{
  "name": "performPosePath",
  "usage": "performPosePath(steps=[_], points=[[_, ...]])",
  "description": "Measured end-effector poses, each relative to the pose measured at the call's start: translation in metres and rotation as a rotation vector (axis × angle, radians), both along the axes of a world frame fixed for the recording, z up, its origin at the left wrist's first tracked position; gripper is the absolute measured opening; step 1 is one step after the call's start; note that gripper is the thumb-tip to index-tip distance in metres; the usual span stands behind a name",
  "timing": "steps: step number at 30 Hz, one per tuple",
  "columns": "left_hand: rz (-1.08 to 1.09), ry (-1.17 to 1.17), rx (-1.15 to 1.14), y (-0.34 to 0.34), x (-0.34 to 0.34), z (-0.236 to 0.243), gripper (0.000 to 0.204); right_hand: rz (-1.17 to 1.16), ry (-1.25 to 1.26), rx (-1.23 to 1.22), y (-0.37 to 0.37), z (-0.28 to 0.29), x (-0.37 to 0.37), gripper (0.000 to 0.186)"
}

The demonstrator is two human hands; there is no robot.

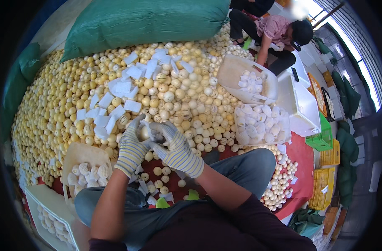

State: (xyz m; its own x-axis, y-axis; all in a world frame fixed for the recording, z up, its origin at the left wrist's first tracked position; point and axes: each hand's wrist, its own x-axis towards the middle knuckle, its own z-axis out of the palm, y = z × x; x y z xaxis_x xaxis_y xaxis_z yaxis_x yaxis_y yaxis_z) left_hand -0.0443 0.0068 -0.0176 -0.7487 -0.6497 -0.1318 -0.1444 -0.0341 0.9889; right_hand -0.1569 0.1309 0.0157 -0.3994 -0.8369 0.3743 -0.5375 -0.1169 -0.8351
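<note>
Both my hands wear white knit gloves with yellow and blue-grey stripes, and they meet in front of my lap. Between them is a round pale-yellow fruit [144, 133]. My left hand [133, 146] grips it from the left, while my right hand [174, 146] closes on it from the right. Whitish material, perhaps a foam net, shows at the fruit's edge, partly hidden by my fingers. Just beyond my hands, flat white foam sleeves [123, 88] lie scattered over a large heap of similar fruit [65, 100], some with dark stripes.
Foam-netted fruit fills a tub [80, 152] at my left, a foam box [40, 192] and two tubs [228, 71] [241, 136] at right. A green sack [145, 21] lies across the heap. Another person [278, 33] crouches at far right near white boxes [297, 102] and crates [322, 186].
</note>
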Motion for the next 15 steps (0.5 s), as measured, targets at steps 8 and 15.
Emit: performPosePath(steps=[8,15], points=[[-0.203,0.083,0.253,0.037,-0.003,0.012,0.084,0.253,0.39,0.458,0.05,0.013,-0.05,0.072],[-0.148,-0.133,0.163,0.019,0.009,0.008,0.071,-0.622,0.338,0.73,0.197,-0.004,-0.287,0.068]])
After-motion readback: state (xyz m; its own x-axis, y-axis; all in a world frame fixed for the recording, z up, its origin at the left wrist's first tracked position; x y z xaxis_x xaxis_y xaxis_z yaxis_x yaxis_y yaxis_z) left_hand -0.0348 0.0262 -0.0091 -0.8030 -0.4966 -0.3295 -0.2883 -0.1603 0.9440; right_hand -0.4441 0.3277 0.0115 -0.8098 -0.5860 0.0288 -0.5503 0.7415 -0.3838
